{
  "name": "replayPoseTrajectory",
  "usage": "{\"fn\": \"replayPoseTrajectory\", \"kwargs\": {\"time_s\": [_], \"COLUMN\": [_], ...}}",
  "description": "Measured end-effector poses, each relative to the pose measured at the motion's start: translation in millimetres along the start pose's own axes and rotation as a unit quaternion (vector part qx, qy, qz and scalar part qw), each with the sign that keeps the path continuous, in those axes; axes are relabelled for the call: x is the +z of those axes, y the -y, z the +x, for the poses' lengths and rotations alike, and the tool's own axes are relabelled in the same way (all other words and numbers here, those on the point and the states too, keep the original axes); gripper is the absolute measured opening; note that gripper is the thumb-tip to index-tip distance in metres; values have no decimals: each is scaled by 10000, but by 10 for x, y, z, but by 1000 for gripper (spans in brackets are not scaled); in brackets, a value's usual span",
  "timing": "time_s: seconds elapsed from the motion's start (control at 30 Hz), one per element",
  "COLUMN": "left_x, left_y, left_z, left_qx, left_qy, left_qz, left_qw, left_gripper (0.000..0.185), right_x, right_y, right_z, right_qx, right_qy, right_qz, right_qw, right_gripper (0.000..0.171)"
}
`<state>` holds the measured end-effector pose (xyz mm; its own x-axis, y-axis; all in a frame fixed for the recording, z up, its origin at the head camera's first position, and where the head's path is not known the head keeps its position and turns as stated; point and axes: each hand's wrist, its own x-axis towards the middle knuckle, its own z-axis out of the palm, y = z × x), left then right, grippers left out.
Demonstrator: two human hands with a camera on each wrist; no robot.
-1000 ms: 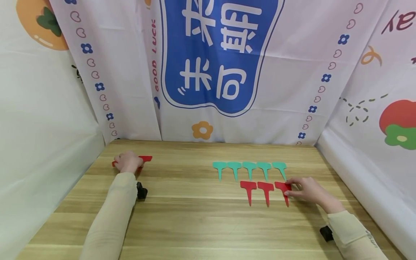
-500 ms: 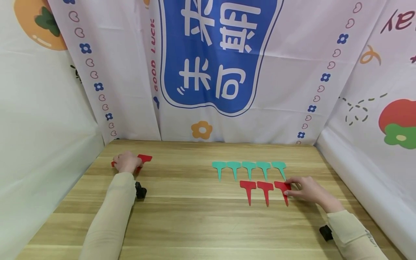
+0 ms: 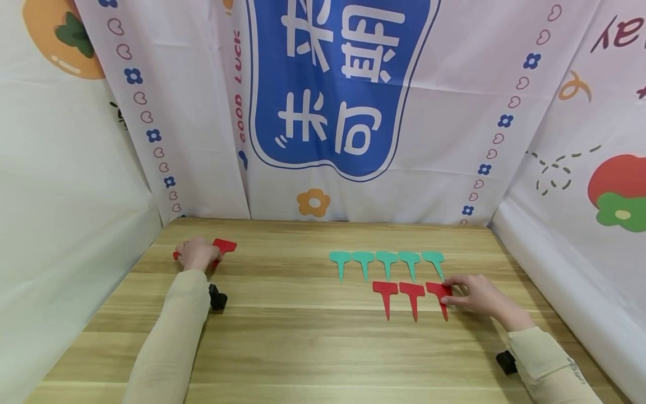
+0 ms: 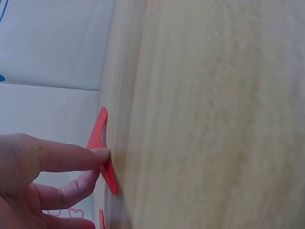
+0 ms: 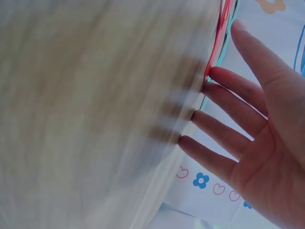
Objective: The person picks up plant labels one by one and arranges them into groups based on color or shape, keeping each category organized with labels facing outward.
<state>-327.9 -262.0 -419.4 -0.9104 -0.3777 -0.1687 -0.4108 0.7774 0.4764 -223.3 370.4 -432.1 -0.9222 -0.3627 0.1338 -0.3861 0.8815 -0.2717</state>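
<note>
My left hand (image 3: 195, 253) is at the far left of the table, its thumb and fingers pinching a red T-shaped plant label (image 4: 97, 136) that stands tilted off the wood in the left wrist view. More red, another label (image 3: 176, 255), peeks out on that hand's left side, mostly hidden. On the right, my right hand (image 3: 479, 294) has its fingers spread, tips resting at the edge of a red plant label (image 3: 435, 289). Two more red labels, one in the middle (image 3: 411, 289) and one at the left end (image 3: 386, 288), complete this row, stems toward me.
Behind the red row lie several teal plant labels (image 3: 386, 257), side by side, the rightmost with its stem tip near my right fingers. Printed white cloth (image 3: 212, 185) walls off the back and both sides of the wooden table (image 3: 303, 348).
The red label in my left hand has turned slightly, its head rising and tilting. My right hand stays where it was, and the rows of labels have not moved.
</note>
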Motion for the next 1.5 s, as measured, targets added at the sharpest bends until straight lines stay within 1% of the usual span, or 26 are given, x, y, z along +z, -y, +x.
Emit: {"fn": "replayPoseTrajectory", "kwargs": {"time_s": [0.3,0.5,0.73,0.83,0.97,1.1,1.3,1.5], "left_x": [2,-7,-20,-13,-16,-15,-19,-21], "left_y": [17,30,33,29,38,38,12,-18], "left_z": [-12,-20,-9,-5,-9,-18,-51,-97], "left_qx": [79,115,106,207,440,593,825,897], "left_qy": [-50,-1,124,142,99,19,-90,-161], "left_qz": [-115,-257,-355,-430,-440,-367,-314,-383], "left_qw": [9999,9996,9992,9988,9980,9976,9961,9951], "left_gripper": [44,38,46,44,37,31,28,27], "right_x": [6,17,12,11,11,14,10,19], "right_y": [1,-12,-13,-13,-10,-12,-17,-31], "right_z": [2,4,7,6,5,3,3,5], "right_qx": [-12,5,-25,-33,-49,-77,-45,-52], "right_qy": [-23,-24,-11,-34,-66,-67,-57,-49], "right_qz": [5,22,-10,-37,-59,-51,-52,-54], "right_qw": [10000,10000,10000,10000,9999,9999,10000,10000], "right_gripper": [43,44,45,44,42,42,42,43]}}
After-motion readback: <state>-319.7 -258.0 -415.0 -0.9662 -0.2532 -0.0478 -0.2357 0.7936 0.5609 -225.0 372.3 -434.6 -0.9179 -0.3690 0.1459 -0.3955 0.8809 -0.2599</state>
